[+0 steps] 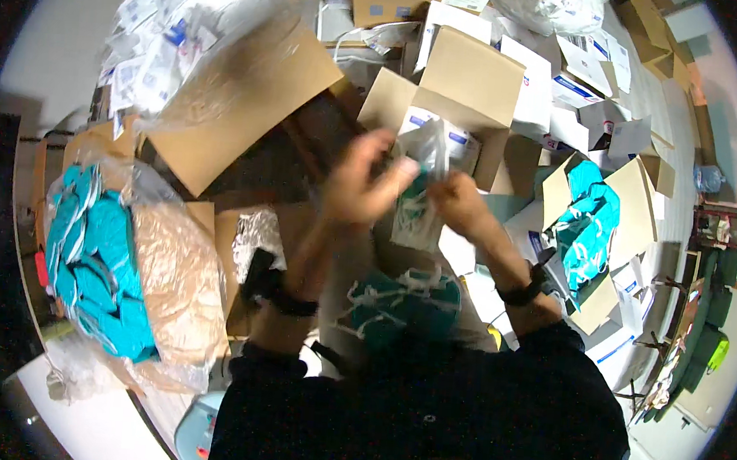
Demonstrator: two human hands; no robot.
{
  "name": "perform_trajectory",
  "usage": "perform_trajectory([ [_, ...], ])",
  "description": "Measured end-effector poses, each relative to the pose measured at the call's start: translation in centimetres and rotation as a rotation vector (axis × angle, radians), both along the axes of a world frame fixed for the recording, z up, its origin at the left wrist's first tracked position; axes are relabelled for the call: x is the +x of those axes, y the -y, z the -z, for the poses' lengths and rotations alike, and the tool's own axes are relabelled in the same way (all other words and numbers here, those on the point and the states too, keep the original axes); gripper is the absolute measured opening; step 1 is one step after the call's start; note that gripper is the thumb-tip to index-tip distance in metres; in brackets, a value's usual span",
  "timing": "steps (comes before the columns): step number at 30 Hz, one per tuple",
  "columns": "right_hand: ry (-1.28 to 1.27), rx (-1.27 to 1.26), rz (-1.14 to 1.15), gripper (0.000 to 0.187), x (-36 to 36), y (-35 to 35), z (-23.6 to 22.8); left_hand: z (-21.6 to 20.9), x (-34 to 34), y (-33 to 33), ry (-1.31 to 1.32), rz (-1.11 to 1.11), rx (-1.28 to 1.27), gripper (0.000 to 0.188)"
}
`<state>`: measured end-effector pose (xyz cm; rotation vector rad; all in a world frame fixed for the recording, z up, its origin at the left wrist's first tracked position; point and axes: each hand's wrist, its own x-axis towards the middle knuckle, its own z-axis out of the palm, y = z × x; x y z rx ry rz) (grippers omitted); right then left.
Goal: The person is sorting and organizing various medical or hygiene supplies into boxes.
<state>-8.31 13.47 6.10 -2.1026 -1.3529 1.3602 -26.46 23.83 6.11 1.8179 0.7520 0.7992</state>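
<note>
Both hands meet above the middle of the cluttered table: the left hand (pixel 361 182) pinches one edge of a clear plastic pouch (pixel 420 195) holding a teal mask, the right hand (pixel 463 204) grips the other, pulling it taut so the pouch stays open; more teal masks (pixel 402 305) lie just below

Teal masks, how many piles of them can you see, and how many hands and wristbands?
Piles of teal masks: 3 (left bag, lap pile, right box)
Hands: 2 (left hand, right hand)
Dark wristbands: 2 (left band, right band)
Total: 7
</note>
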Motion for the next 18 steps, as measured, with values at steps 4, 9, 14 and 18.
perform_trajectory([
  [4, 0.178, 0.463, -0.196, 0.035, -7.2, 5.5, -0.3, 0.4, -0.2, 7.9, -0.218, 0.077, -0.138, 0.051],
  [9, -0.456, 0.215, -0.051, 0.051, -9.8, 10.4, -5.9, -3.8, -4.6, 8.6, -0.394, 0.375, -0.358, 0.042],
  [14, -0.361, 0.159, 0.202, 0.017, -6.7, 12.7, -4.0, -3.9, -7.3, 10.3, -0.439, 0.502, -0.253, 0.039],
  [18, -0.152, 0.458, 0.172, 0.006, -6.8, 14.2, -0.4, 4.0, -9.0, 13.0, -0.273, 0.366, -0.070, 0.033],
])
